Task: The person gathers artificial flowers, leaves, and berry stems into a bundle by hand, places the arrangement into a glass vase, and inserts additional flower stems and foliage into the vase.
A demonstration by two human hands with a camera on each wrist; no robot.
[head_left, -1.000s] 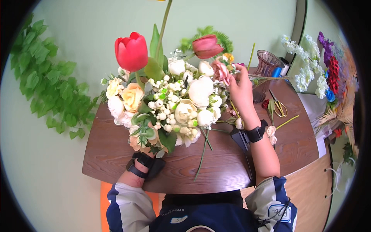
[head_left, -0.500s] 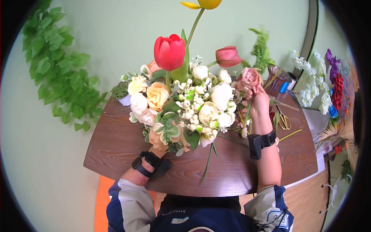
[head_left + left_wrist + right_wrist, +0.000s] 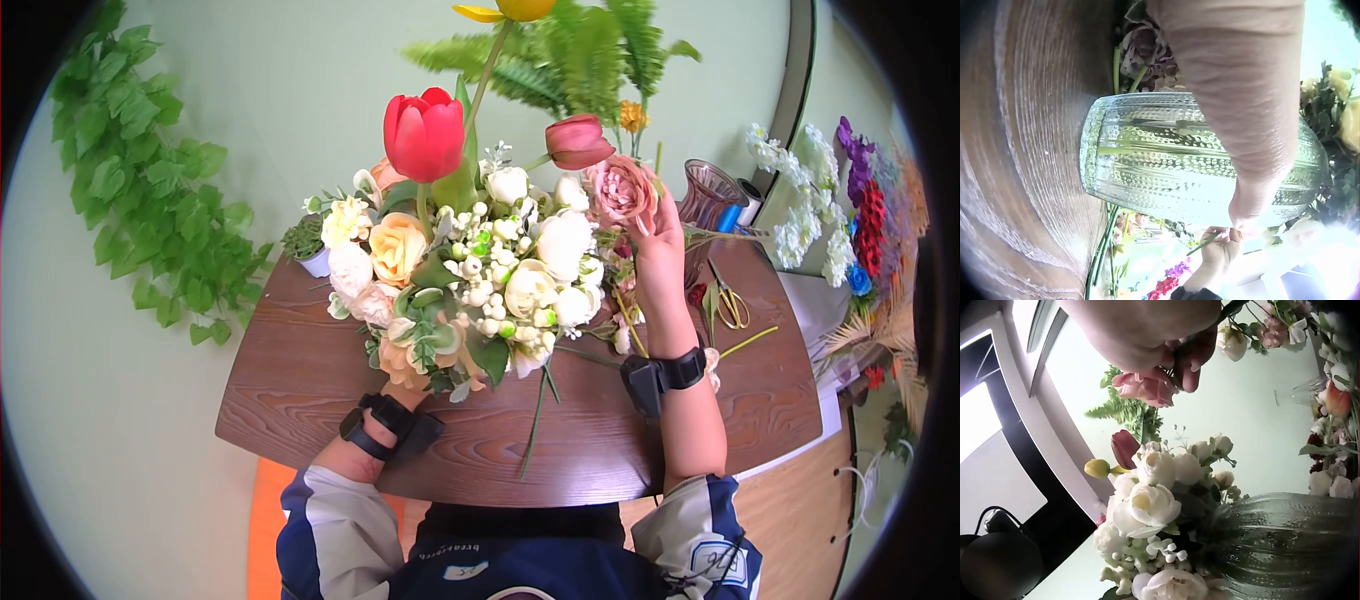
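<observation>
A textured glass vase [image 3: 1160, 159] stands on the wooden table, green stems visible through its wall. My left hand [image 3: 1238, 81] curves around its side, gripping it; in the head view most of this hand [image 3: 406, 391] is hidden beneath the bouquet. White blooms [image 3: 563, 245], a peach rose [image 3: 397, 248] and a red tulip [image 3: 424, 137] fill the arrangement. At its right edge, beside a dusky pink tulip [image 3: 578, 142], my right hand [image 3: 661, 262] pinches a pink rose [image 3: 622, 190] by its stem. The right wrist view shows curled fingers just behind the rose [image 3: 1146, 389].
Fern fronds [image 3: 580, 60] rise behind the bouquet. On the right are a ribbed vase [image 3: 710, 190], a blue spool [image 3: 728, 218], scissors [image 3: 735, 308] and cut stems. A small potted plant [image 3: 314, 262] sits at the back left.
My right hand swung the pink rose out rightward from the bouquet, then back slightly toward it, and the bloom turned. The fern fronds now appear higher and spread wider. The left hand stays at the vase.
</observation>
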